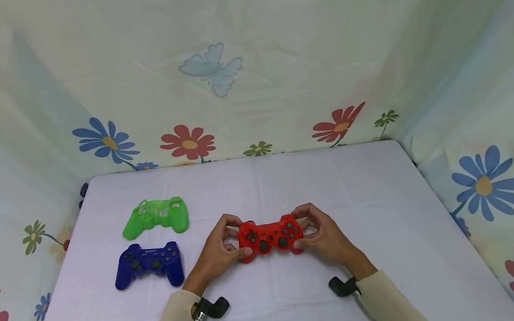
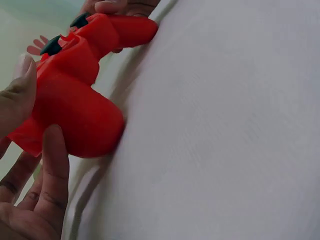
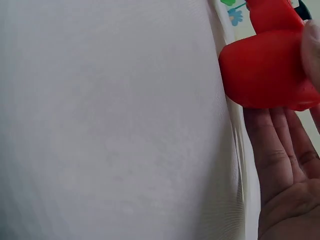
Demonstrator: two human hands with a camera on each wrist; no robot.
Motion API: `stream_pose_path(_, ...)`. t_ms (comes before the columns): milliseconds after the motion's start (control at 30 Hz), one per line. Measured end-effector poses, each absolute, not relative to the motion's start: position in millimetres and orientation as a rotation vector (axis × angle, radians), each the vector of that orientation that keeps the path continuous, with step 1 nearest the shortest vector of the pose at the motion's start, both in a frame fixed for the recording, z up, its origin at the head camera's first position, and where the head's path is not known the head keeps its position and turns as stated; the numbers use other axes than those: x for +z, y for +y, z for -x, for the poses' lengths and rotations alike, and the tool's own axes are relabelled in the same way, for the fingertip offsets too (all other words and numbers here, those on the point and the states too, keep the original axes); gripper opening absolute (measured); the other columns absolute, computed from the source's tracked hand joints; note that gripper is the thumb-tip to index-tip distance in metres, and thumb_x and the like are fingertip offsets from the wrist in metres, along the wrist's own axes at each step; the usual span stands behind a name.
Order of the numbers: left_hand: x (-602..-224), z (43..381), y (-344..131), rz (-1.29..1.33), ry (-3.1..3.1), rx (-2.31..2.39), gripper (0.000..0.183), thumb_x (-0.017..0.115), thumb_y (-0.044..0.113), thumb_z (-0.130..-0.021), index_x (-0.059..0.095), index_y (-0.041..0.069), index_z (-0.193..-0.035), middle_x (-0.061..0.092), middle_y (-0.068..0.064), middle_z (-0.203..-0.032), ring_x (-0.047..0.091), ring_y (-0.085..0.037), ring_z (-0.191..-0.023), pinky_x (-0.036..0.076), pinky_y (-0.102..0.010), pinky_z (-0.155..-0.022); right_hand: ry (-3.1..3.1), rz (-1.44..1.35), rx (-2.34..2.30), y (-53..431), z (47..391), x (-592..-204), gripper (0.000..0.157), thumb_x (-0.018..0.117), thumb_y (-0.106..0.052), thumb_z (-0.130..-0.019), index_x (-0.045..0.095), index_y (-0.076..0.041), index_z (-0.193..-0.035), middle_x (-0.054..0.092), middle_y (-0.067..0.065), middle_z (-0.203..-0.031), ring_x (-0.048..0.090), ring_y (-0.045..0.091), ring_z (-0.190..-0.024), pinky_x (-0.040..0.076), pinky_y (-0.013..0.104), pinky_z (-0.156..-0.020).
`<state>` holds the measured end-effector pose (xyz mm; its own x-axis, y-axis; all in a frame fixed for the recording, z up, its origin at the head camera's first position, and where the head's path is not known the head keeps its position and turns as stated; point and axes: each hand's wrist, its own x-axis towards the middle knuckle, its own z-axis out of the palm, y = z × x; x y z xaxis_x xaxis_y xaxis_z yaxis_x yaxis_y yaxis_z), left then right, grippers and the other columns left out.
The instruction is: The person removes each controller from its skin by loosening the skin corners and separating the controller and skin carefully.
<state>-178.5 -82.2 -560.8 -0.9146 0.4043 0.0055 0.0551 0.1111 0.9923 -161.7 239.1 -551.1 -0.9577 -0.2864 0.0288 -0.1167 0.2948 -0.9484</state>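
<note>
Both hands hold a red game controller over the middle of the white table, its buttons and two dark thumbsticks facing up. My left hand grips its left end, thumb on top and fingers around the side. At the opposite end my right hand does the same. Seen from the left wrist, the red controller has a smooth, rubbery-looking surface, and its handle end is close to the cloth. In the right wrist view the other handle lies between the thumb and the fingers.
Left of the hands lies a blue game controller marked SONY. Behind it is a green controller-shaped silicone cover with openings in its face. A white cloth covers the table. Flower-printed curtains hang around the back and sides.
</note>
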Motion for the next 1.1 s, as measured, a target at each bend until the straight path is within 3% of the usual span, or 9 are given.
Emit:
stream_pose_path(267, -564, 182, -85, -0.463, 2.068, 1.850, 0.053, 0.085, -0.002, -0.085, 0.056, 0.017, -0.124, 0.055, -0.012, -0.131, 0.068, -0.022, -0.098, 0.061, -0.032, -0.067, 2.371, 0.387, -1.679, 241, 169, -546, 0.069, 0.097, -0.013, -0.075, 0.056, -0.016, -0.130, 0.064, 0.011, -0.124, 0.066, 0.029, -0.104, 0.065, 0.035, -0.080)
stream_pose_path(467, -565, 182, -88, -0.486, 2.034, 1.785, 0.047, 0.084, 0.003, -0.089, 0.055, 0.017, -0.123, 0.053, -0.011, -0.128, 0.065, -0.024, -0.094, 0.059, -0.031, -0.061, 2.220, 0.427, -1.674, 246, 177, -546, 0.068, 0.098, -0.008, -0.073, 0.054, -0.012, -0.125, 0.059, 0.013, -0.118, 0.063, 0.026, -0.103, 0.065, 0.038, -0.075)
stream_pose_path(733, -566, 178, -87, -0.550, 2.088, 1.748, 0.038, 0.081, 0.010, -0.093, 0.055, 0.013, -0.120, 0.057, -0.013, -0.116, 0.063, -0.022, -0.090, 0.058, -0.030, -0.059, 2.195, 0.466, -1.625, 250, 179, -553, 0.052, 0.093, -0.007, -0.080, 0.057, -0.005, -0.118, 0.059, 0.012, -0.109, 0.066, 0.020, -0.101, 0.062, 0.030, -0.080)
stream_pose_path(833, -567, 176, -86, -0.555, 2.110, 1.753, 0.035, 0.080, 0.010, -0.095, 0.053, 0.012, -0.118, 0.059, -0.013, -0.110, 0.063, -0.022, -0.093, 0.060, -0.031, -0.060, 2.242, 0.478, -1.625, 249, 177, -554, 0.046, 0.092, -0.008, -0.081, 0.060, -0.007, -0.114, 0.064, 0.011, -0.111, 0.067, 0.021, -0.107, 0.059, 0.029, -0.091)
stream_pose_path(967, -567, 175, -84, -0.525, 2.116, 1.767, 0.044, 0.082, 0.010, -0.093, 0.051, 0.017, -0.124, 0.056, -0.013, -0.119, 0.063, -0.025, -0.097, 0.062, -0.034, -0.062, 2.329, 0.502, -1.625, 247, 173, -554, 0.040, 0.093, -0.011, -0.081, 0.062, -0.014, -0.107, 0.065, 0.007, -0.111, 0.062, 0.026, -0.113, 0.052, 0.029, -0.102)
stream_pose_path(1100, -565, 176, -84, -0.536, 2.172, 1.722, 0.055, 0.084, 0.018, -0.092, 0.050, 0.024, -0.134, 0.055, -0.011, -0.130, 0.061, -0.025, -0.098, 0.059, -0.032, -0.071, 2.360, 0.501, -1.651, 246, 170, -552, 0.038, 0.092, -0.011, -0.082, 0.059, -0.014, -0.100, 0.060, 0.006, -0.108, 0.058, 0.027, -0.114, 0.055, 0.032, -0.098)
